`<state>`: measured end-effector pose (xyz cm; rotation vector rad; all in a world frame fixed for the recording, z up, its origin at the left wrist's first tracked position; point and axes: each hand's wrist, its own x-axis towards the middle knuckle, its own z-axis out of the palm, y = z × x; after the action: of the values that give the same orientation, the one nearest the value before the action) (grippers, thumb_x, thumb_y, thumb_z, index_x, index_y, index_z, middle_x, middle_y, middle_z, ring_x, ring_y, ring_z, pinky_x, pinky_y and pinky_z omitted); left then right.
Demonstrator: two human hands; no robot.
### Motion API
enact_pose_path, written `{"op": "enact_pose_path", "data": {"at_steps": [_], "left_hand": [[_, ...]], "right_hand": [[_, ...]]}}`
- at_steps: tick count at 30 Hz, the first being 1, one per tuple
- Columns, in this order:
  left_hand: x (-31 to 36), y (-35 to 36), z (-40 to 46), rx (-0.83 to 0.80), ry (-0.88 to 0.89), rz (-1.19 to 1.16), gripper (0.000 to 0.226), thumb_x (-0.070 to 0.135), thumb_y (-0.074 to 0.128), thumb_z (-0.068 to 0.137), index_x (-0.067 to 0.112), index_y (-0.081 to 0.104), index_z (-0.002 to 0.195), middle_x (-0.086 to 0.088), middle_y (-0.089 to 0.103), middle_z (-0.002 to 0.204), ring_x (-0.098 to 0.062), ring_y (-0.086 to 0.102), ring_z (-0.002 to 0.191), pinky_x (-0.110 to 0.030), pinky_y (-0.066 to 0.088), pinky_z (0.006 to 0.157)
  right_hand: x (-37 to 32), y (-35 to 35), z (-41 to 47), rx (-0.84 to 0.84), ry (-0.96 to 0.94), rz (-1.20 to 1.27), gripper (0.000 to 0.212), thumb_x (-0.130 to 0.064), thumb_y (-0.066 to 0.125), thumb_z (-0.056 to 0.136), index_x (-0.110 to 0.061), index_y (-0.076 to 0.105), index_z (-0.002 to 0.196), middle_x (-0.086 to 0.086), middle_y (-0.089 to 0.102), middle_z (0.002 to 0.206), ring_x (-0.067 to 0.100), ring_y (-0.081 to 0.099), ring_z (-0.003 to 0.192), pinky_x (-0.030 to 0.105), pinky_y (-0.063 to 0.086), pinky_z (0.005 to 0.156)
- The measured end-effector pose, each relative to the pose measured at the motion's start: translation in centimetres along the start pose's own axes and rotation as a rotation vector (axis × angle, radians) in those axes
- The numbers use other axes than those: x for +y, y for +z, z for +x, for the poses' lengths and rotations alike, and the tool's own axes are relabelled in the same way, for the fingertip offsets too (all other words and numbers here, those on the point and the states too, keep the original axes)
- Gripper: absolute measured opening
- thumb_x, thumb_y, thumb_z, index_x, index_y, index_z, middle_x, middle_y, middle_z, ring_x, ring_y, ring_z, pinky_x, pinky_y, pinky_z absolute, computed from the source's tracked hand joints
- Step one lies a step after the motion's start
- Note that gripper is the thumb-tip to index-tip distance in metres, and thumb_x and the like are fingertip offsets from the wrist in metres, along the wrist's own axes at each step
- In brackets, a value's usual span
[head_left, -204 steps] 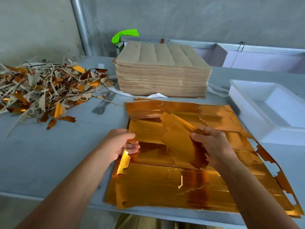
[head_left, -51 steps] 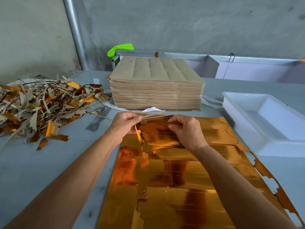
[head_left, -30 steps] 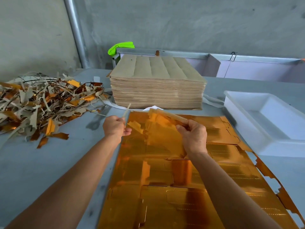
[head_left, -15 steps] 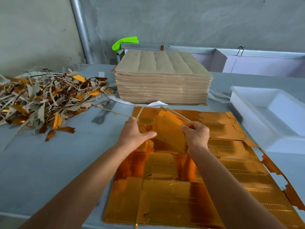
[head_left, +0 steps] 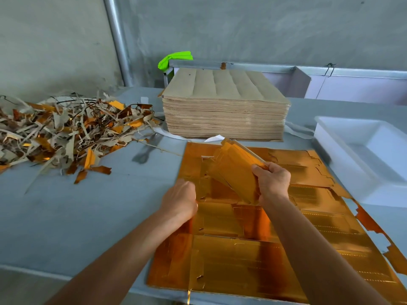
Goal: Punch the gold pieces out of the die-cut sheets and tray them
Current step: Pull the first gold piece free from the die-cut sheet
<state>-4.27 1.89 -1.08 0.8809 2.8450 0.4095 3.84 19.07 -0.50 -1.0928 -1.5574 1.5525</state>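
A gold die-cut sheet (head_left: pixel 253 256) lies flat on the grey table (head_left: pixel 88 205) in front of me. My right hand (head_left: pixel 272 181) grips a gold piece (head_left: pixel 233 170) by its right edge and holds it tilted up above the sheet's far half. My left hand (head_left: pixel 180 200) lies on the sheet's left edge just left of that piece, back up, fingers curled down onto the foil; what they pinch is hidden. The white tray (head_left: pixel 330 159) stands at the right, nothing visible inside it.
A tall stack of brown-backed sheets (head_left: pixel 224 108) sits behind the gold sheet. A heap of gold and grey scrap strips (head_left: pixel 66 133) covers the table's left. A torn gold strip (head_left: pixel 372 225) hangs off the sheet's right edge. The table's front edge is close below.
The left hand has come down from the lifted piece to the sheet's left edge, and the thin strip it held is gone from view. The right hand keeps the gold piece raised.
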Motion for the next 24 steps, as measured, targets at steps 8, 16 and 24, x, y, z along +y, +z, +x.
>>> {"op": "enact_pose_path", "data": {"at_steps": [8, 16, 24], "left_hand": [[0.3, 0.4, 0.4, 0.0, 0.007, 0.006, 0.003, 0.009, 0.054, 0.094, 0.011, 0.056, 0.095, 0.001, 0.047, 0.087, -0.013, 0.049, 0.078, -0.023, 0.041, 0.07], [0.7, 1.9, 1.0, 0.061, -0.044, -0.049, 0.036, 0.044, 0.064, 0.086, 0.013, 0.056, 0.104, -0.003, 0.051, 0.107, -0.015, 0.048, 0.084, -0.025, 0.041, 0.07], [0.4, 1.1, 0.8, 0.023, 0.061, -0.063, 0.011, 0.022, 0.057, 0.094, 0.011, 0.061, 0.097, -0.004, 0.059, 0.102, -0.016, 0.058, 0.088, -0.029, 0.052, 0.077]], "right_hand": [[0.6, -1.8, -1.6, -0.052, 0.067, 0.081, 0.039, -0.024, 0.066, 0.087, -0.019, 0.057, 0.124, -0.003, 0.056, 0.097, 0.016, 0.053, 0.08, 0.036, 0.05, 0.061], [0.8, -1.7, -2.2, -0.033, 0.113, 0.081, 0.042, -0.024, 0.065, 0.089, -0.016, 0.054, 0.129, 0.002, 0.056, 0.106, 0.021, 0.055, 0.092, 0.041, 0.052, 0.074], [0.9, -2.0, -2.2, -0.023, 0.142, 0.124, 0.042, -0.027, 0.065, 0.089, -0.018, 0.054, 0.128, 0.003, 0.057, 0.11, 0.022, 0.055, 0.094, 0.032, 0.048, 0.057]]}}
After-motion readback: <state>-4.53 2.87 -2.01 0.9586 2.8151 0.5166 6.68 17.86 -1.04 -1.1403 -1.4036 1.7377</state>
